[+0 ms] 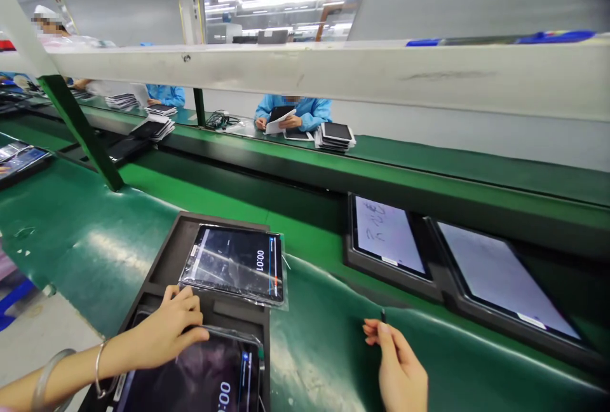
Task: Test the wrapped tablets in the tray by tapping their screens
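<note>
My left hand (174, 323) reaches over a black foam tray (162, 256), fingers bent and thumb apart, fingertips by the near left corner of a tablet (233, 262). That tablet has a clear plastic film and its lit screen reads 00:01. Below my wrist lies a second tablet (190, 367) in the same tray, partly covered by my hand and cut off by the frame's bottom. Off to the right, above the green table mat (319, 336), my right hand (400, 361) pinches a thin black stick (383, 315); only its tip shows.
Two tablets with pale screens, one with scribbles (386, 234) and one plain (505, 278), lie in black trays on the green conveyor (305, 234). A white shelf beam (309, 72) crosses above, with a blue pen (553, 37). Across, a person in blue (314, 113) handles a tablet.
</note>
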`<state>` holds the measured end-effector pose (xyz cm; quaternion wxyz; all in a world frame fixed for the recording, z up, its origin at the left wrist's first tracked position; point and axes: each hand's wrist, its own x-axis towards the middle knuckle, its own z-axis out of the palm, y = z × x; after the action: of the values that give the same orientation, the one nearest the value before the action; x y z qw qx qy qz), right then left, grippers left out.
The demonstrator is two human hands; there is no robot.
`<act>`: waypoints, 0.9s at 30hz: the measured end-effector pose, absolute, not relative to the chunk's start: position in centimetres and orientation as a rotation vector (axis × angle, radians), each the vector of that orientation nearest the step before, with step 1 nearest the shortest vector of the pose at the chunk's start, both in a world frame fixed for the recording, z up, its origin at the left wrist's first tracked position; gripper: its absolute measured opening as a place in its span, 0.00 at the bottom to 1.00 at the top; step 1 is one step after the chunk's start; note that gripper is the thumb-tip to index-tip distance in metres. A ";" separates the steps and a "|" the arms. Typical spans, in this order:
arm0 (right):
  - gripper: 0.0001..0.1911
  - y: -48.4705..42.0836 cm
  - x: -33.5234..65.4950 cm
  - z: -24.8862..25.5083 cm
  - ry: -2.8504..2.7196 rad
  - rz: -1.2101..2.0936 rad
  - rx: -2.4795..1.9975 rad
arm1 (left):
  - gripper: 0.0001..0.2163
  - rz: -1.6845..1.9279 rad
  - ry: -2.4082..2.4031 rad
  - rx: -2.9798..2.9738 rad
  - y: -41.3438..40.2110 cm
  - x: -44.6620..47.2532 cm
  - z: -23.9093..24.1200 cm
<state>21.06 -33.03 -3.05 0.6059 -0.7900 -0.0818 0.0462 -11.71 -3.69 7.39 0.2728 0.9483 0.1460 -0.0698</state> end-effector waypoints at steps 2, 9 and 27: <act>0.38 -33.0 21.0 -3.2 -0.205 0.099 -1.823 | 0.15 -0.107 0.393 2.382 -2.9 -12.5 8.5; 0.38 -32.6 20.5 -3.5 -0.278 0.077 -1.802 | 0.17 -0.015 0.349 2.146 -2.1 -10.1 8.3; 0.16 -32.6 12.8 1.7 -1.154 0.824 -1.796 | 0.12 0.564 0.820 2.276 -1.6 -14.3 4.0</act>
<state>12.80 -32.64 1.72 0.4136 -0.7145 -0.4592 0.3279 -14.26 -1.64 4.01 0.3230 0.8670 0.3126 0.2148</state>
